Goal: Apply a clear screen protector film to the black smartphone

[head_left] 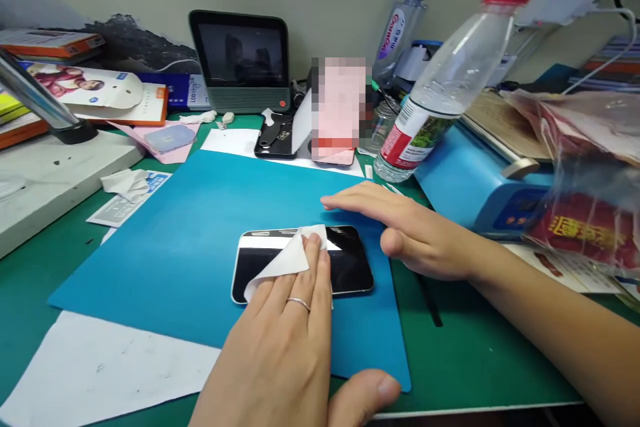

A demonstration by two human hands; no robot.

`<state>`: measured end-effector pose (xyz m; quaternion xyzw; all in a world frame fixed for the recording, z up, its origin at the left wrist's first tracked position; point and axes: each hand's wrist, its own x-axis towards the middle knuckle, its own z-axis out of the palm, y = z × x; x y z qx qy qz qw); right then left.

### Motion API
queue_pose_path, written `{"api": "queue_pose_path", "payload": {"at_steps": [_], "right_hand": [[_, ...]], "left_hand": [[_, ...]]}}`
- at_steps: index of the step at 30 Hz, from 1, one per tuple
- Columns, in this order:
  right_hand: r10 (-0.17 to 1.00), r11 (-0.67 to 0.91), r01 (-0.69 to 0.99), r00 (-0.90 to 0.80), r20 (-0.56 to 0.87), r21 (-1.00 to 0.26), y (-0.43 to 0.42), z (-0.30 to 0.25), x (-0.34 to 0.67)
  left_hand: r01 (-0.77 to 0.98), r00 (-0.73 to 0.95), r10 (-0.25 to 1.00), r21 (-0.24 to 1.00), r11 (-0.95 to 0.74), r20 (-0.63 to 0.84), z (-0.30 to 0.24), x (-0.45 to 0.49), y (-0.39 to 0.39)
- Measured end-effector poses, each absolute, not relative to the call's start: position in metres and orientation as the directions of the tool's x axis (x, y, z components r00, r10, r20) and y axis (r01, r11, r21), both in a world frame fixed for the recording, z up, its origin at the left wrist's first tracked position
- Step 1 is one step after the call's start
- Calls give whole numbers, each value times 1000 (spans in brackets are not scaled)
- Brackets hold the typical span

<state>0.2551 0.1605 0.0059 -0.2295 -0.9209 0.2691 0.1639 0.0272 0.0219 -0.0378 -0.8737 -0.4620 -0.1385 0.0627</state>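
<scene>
The fingers (314,267) of the left hand (280,353) lie straight and flat on a white cloth (285,263), pressing it down rather than gripping it, with the thumb spread off to the right. One flap of the cloth is folded up to the left. Beneath it, the phone (353,270) lies dark, glossy face up, its long sides running left to right, on the near right part of a blue mat (175,247).

The right hand (430,237) is loosely open just beyond the phone's right end, holding nothing; whether it touches the mat, I cannot tell.

Wiping looks to be under way: the cloth covers the middle of the glass, while both ends are bare and show bright reflections. Which parts have been wiped cannot be told, so what remains is unclear; the cloth, at least, has yet to be lifted away.

Farther out, the green surface (480,353) carries a red-capped bottle (435,100) far right, a blue machine (445,170) beside it, and a screen device (240,57) at the far side.
</scene>
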Motion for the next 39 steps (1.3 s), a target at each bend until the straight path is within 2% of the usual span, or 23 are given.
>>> {"api": "queue_pose_path", "payload": {"at_steps": [3,6,9,13,16,21,24,30,39], "right_hand": [[535,751,400,-834,131,-525,160,6,253],[511,796,409,-849,133,-447,156,8,244],[455,853,416,-889,59,-314,150,15,227],[466,851,465,-883,-58,-243,138,28,198],[483,839,488,-872,-82,-242,131,32,172],[506,819,484,-862,-8,-308,127,26,141],[530,803,479,-846,57,-354,127,20,138],[535,803,459,-836,121,-379,128,12,137],[507,847,454,-847,162,-276,122,6,131]], "left_hand": [[878,447,828,12,-479,339,-40,8,26],[909,377,851,29,-415,366,-37,-7,35],[889,390,844,89,-449,369,-28,-23,42],[866,375,867,210,-454,327,-21,-45,44],[865,318,904,303,-400,286,-19,-61,44],[804,305,930,469,-367,204,-14,-82,48],[789,264,948,525,-319,178,-9,-85,51],[789,294,947,528,-316,128,-8,-80,52],[790,292,953,542,-286,77,-11,-77,54]]}}
